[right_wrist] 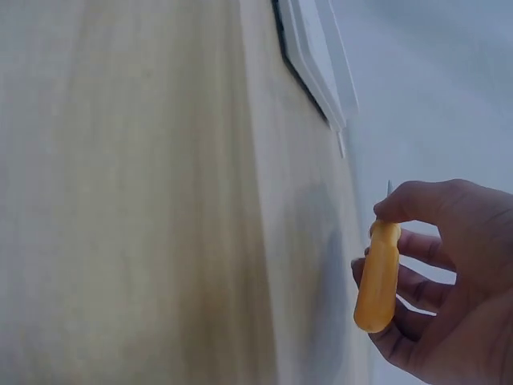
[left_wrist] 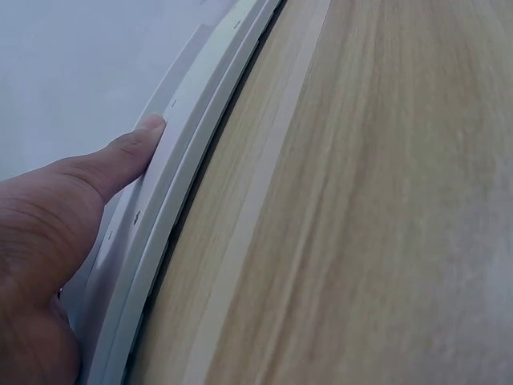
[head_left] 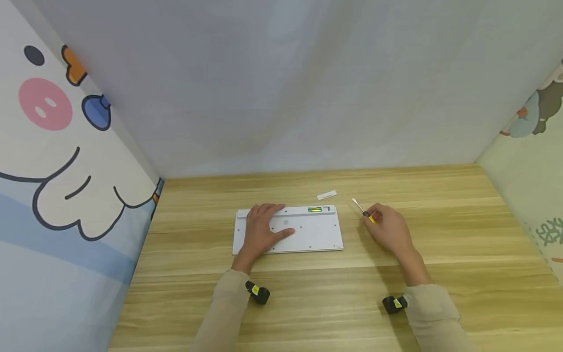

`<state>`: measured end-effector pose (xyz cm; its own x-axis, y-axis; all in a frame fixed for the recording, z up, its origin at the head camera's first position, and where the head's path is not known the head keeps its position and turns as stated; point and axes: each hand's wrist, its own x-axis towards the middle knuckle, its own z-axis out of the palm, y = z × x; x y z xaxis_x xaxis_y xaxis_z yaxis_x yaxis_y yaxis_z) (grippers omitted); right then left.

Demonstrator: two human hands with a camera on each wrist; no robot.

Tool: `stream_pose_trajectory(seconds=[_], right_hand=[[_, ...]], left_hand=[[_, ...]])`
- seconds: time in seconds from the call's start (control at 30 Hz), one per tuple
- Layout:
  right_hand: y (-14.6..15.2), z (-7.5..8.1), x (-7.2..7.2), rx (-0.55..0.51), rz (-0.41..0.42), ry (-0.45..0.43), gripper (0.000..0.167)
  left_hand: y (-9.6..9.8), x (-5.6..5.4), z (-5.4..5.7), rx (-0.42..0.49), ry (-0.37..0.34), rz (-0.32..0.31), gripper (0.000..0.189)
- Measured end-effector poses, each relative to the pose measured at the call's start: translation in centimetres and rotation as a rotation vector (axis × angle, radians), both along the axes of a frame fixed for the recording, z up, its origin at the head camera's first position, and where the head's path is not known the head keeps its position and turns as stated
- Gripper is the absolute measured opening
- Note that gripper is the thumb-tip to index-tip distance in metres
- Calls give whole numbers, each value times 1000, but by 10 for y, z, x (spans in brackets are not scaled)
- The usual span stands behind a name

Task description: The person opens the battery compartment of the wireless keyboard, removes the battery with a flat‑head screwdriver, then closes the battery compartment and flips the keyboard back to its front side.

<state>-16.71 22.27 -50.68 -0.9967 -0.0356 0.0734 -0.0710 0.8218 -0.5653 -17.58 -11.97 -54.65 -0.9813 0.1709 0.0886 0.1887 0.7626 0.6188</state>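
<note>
A white keyboard point(head_left: 308, 237) lies underside up on the table, with small screws dotted over it. Its battery compartment is uncovered at the far right, and a green battery point(head_left: 314, 209) sits inside. My left hand point(head_left: 262, 229) rests flat on the keyboard's left half, thumb point(left_wrist: 132, 152) stretched out along its surface. To the right of the keyboard, my right hand point(head_left: 389, 227) holds a screwdriver point(right_wrist: 378, 281) by its yellow handle, above the table. The metal tip points up and to the left in the head view. A small white battery cover point(head_left: 327, 195) lies behind the keyboard.
The wooden table point(head_left: 308, 303) reaches back to a pale cloth wall point(head_left: 281, 98). Printed cartoon panels stand at the left and right sides. A black wrist camera point(head_left: 258, 293) sticks out from the left sleeve, and another camera point(head_left: 394, 304) from the right one.
</note>
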Motion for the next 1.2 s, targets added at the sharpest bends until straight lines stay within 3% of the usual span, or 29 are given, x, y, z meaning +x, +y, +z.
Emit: stream_pose_trajectory(seconds=[0.87, 1.2], right_hand=[[-27, 25, -28, 21, 211, -61, 23], [-33, 26, -36, 74, 285, -61, 20]], left_hand=[[0, 1, 1, 1, -7, 1, 74], [0, 1, 0, -9, -1, 1, 75]])
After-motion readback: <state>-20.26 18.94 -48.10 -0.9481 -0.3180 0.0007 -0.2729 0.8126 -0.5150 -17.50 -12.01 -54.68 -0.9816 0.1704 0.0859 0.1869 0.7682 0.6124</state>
